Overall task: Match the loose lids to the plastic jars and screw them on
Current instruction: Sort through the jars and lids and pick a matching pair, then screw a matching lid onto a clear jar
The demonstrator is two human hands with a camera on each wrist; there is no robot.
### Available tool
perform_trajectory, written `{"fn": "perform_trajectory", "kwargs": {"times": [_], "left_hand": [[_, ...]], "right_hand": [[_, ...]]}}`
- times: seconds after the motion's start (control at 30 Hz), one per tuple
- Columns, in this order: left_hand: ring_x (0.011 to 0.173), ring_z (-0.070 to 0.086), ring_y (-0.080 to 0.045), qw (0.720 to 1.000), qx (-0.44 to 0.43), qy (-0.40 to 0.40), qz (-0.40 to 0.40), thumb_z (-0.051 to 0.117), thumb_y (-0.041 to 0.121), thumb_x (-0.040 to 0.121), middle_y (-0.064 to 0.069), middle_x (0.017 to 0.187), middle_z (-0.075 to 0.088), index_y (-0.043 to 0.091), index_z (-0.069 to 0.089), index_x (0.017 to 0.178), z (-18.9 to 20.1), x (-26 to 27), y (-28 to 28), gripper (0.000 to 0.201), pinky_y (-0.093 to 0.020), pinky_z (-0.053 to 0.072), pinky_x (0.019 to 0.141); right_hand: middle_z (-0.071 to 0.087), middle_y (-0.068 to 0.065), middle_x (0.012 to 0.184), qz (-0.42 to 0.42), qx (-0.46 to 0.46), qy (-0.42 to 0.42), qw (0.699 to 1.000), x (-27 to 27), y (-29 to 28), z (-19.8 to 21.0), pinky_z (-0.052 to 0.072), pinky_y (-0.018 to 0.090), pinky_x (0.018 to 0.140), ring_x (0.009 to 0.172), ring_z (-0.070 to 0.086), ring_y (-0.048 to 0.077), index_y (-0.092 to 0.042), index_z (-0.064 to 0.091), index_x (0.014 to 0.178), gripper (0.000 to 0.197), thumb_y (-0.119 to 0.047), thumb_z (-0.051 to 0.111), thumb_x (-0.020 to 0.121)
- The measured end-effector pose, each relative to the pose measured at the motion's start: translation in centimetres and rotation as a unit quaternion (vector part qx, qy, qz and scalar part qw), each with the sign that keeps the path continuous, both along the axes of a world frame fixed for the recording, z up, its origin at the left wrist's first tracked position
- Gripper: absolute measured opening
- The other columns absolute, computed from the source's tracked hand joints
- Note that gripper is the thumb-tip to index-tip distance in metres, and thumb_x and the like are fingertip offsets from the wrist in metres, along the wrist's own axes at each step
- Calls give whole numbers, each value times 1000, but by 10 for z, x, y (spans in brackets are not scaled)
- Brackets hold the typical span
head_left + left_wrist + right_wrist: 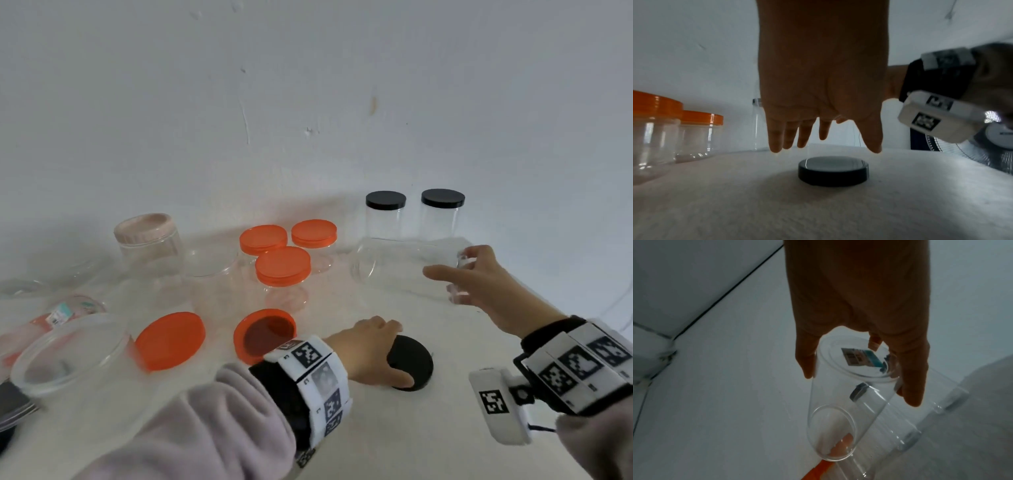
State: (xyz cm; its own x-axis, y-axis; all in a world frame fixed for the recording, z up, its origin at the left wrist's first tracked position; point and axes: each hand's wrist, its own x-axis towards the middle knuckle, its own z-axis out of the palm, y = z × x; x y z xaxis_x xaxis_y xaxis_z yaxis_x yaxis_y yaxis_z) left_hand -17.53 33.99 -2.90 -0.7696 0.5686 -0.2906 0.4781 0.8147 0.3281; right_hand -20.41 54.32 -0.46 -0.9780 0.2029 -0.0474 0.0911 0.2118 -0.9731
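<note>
A loose black lid [416, 359] [833, 172] lies flat on the white table near the front. My left hand [394, 353] [826, 146] hovers just over it with fingers and thumb spread, and the left wrist view shows a gap between them and the lid. To the right, my right hand [459, 274] [859, 382] grips an open clear jar [394, 270] [838, 410] by its labelled base. The jar is tipped on its side, mouth toward the left. Behind it stand two clear jars with black lids [385, 219] [442, 216].
Three orange-lidded jars [282, 265] cluster at centre back. Two loose orange lids [171, 339] [265, 334] lie at front left. A pink-lidded jar [147, 240] and a wide clear container [68, 353] sit at the left. A fan [982, 154] stands off the table's right.
</note>
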Motion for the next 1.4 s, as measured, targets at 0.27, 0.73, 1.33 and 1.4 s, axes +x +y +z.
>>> {"fn": "perform_trajectory", "kwargs": {"times": [0.27,0.73,1.33,1.4], "left_hand": [[131,36,-29,996,-81,-22,-24,59,52,88,-7,145,33,20,20,148,-21,-14,20,78,-45,39,103],[104,56,-14,964,182,-5,194,62,64,77,1,123,55,23,30,147,13,-69,-68,87,-28,45,87],[114,44,4,940,316,54,112,66,67,59,17,136,43,30,34,142,59,-56,-45,97,-15,36,87],[120,38,1,946,303,57,103,68,66,61,13,144,40,30,31,144,57,-55,-42,98,-20,34,92]], "right_hand": [[59,11,82,32,-146,-63,987,9,6,-11,58,46,79,75,63,30,-9,59,106,71,-45,84,50],[59,17,109,89,-280,-116,949,-7,-9,-30,57,43,84,84,68,32,-4,60,113,76,-30,90,48],[41,-9,139,265,124,-145,945,0,-43,-35,34,26,102,135,35,17,-28,31,142,97,-13,89,66],[39,-10,145,275,85,-110,951,0,-41,-26,29,32,111,139,31,17,-31,25,148,103,-12,87,68]]}}
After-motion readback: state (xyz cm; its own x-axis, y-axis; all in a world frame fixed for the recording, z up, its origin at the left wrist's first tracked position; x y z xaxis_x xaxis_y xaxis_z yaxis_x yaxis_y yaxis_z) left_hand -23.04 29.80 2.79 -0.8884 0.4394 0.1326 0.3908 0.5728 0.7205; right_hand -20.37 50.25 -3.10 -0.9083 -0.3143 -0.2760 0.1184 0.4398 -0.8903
